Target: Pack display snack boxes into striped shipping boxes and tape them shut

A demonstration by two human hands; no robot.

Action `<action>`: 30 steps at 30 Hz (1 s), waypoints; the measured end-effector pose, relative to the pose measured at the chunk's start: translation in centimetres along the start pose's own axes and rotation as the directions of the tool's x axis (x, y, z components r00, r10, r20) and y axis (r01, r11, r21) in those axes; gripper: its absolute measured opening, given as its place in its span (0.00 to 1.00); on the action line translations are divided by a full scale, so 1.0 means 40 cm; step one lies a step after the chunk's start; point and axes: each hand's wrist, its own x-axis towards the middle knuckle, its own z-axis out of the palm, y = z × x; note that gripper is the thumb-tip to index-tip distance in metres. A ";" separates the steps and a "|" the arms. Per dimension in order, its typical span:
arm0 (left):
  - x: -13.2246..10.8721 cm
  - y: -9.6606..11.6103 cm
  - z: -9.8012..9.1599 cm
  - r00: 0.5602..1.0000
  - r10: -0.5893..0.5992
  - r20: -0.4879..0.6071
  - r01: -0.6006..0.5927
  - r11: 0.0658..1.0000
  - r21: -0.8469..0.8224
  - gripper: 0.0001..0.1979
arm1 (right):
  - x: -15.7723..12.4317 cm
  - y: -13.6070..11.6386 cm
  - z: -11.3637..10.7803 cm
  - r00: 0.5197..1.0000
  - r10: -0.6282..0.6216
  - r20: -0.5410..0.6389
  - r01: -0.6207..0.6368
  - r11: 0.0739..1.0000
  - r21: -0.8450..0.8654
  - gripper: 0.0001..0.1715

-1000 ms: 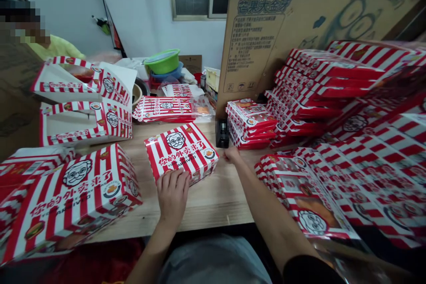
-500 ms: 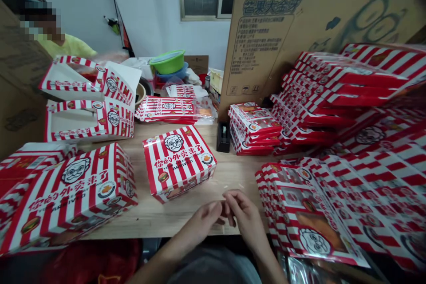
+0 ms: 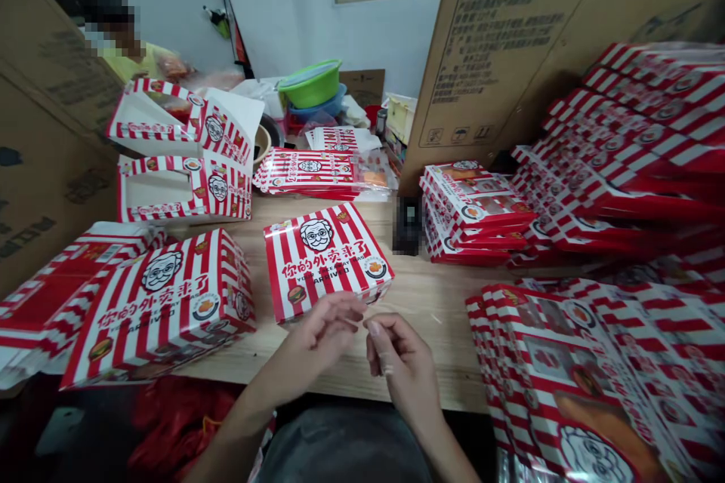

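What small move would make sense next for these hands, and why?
Probably the left hand should settle on the red-and-white striped box just ahead of it: its fingers sit right by the box's front edge, the right hand is close beside it, and neither hand clearly holds anything.

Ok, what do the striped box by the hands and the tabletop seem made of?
The striped box looks like glossy printed paperboard, by its crisp folds. The tabletop looks like pale wood or laminate: grain shows, but which is unclear.

food box (image 3: 325, 256): glossy coated paperboard | tabletop (image 3: 430, 302): smooth pale wood
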 end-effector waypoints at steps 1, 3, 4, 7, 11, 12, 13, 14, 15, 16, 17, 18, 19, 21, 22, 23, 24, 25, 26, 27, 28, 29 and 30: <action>-0.008 0.006 0.003 0.998 0.045 0.050 -0.051 0.990 0.128 0.18 | 0.001 -0.002 0.001 1.000 -0.011 0.010 0.011 1.000 -0.009 0.16; -0.019 0.014 0.010 0.977 0.193 0.095 -0.215 0.903 0.371 0.21 | 0.002 0.001 0.002 1.000 -0.011 0.026 0.012 1.000 -0.019 0.16; -0.020 0.016 0.013 0.954 0.282 0.105 -0.297 0.832 0.468 0.19 | 0.002 0.004 0.003 0.999 -0.004 0.034 0.005 1.000 -0.020 0.16; -0.004 0.011 0.008 0.898 0.436 0.062 -0.387 0.714 0.584 0.10 | 0.005 0.020 0.013 0.999 0.023 0.032 -0.022 0.999 -0.031 0.17; 0.052 -0.012 -0.021 0.907 0.359 -0.221 -0.156 0.773 0.615 0.07 | 0.036 0.046 0.045 0.996 0.091 0.003 -0.091 0.996 -0.005 0.20; 0.068 -0.020 -0.027 0.902 0.338 -0.269 -0.093 0.760 0.643 0.07 | 0.048 0.054 0.054 0.995 0.102 -0.011 -0.102 0.995 0.009 0.21; 0.081 -0.027 -0.032 0.897 0.326 -0.299 -0.037 0.730 0.682 0.07 | 0.061 0.063 0.062 0.994 0.109 -0.028 -0.109 0.994 0.019 0.21; 0.092 -0.035 -0.034 0.888 0.324 -0.326 0.017 0.687 0.727 0.06 | 0.073 0.072 0.070 0.993 0.112 -0.048 -0.111 0.994 0.024 0.22; 0.100 -0.043 -0.036 0.878 0.330 -0.347 0.066 0.633 0.771 0.06 | 0.084 0.082 0.076 0.991 0.116 -0.065 -0.114 0.993 0.025 0.22; 0.107 -0.051 -0.036 0.869 0.340 -0.361 0.111 0.576 0.810 0.05 | 0.092 0.090 0.081 0.990 0.119 -0.077 -0.118 0.993 0.026 0.23; 0.112 -0.057 -0.037 0.858 0.351 -0.375 0.155 0.520 0.840 0.04 | 0.098 0.098 0.084 0.988 0.123 -0.088 -0.121 0.992 0.027 0.24; 0.116 -0.062 -0.038 0.846 0.359 -0.394 0.200 0.471 0.859 0.03 | 0.102 0.104 0.086 0.987 0.126 -0.097 -0.124 0.992 0.027 0.24; 0.120 -0.065 -0.041 0.834 0.364 -0.414 0.242 0.433 0.868 0.04 | 0.103 0.109 0.087 0.987 0.128 -0.100 -0.126 0.992 0.026 0.25; 0.130 -0.066 -0.052 0.822 0.364 -0.439 0.297 0.385 0.874 0.06 | 0.101 0.113 0.086 0.987 0.130 -0.096 -0.129 0.991 0.017 0.26; 0.134 -0.065 -0.058 0.815 0.369 -0.446 0.310 0.372 0.875 0.06 | 0.099 0.113 0.085 0.987 0.128 -0.092 -0.128 0.992 0.010 0.26; 0.136 -0.064 -0.064 0.807 0.386 -0.447 0.310 0.366 0.877 0.06 | 0.098 0.112 0.084 0.988 0.125 -0.090 -0.126 0.992 -0.001 0.26; 0.134 -0.065 -0.067 0.797 0.420 -0.433 0.289 0.365 0.885 0.06 | 0.098 0.113 0.082 0.989 0.120 -0.089 -0.122 0.992 -0.013 0.26; 0.129 -0.068 -0.066 0.794 0.465 -0.392 0.237 0.358 0.903 0.07 | 0.099 0.114 0.081 0.990 0.113 -0.090 -0.116 0.993 -0.029 0.26; 0.119 -0.073 -0.061 0.798 0.511 -0.318 0.155 0.336 0.929 0.09 | 0.100 0.118 0.079 0.990 0.103 -0.094 -0.107 0.993 -0.049 0.26; 0.107 -0.081 -0.053 0.803 0.553 -0.221 0.060 0.295 0.954 0.11 | 0.103 0.124 0.077 0.991 0.091 -0.099 -0.098 0.993 -0.072 0.26; 0.092 -0.091 -0.042 0.807 0.579 -0.115 -0.032 0.237 0.971 0.12 | 0.106 0.133 0.074 0.991 0.077 -0.106 -0.087 0.991 -0.100 0.26; 0.078 -0.101 -0.030 0.810 0.586 -0.017 -0.103 0.171 0.980 0.13 | 0.110 0.145 0.071 0.992 0.061 -0.114 -0.076 0.989 -0.131 0.26; 0.066 -0.112 -0.019 0.812 0.582 0.047 -0.136 0.110 0.985 0.14 | 0.113 0.158 0.066 0.992 0.046 -0.119 -0.065 0.984 -0.164 0.26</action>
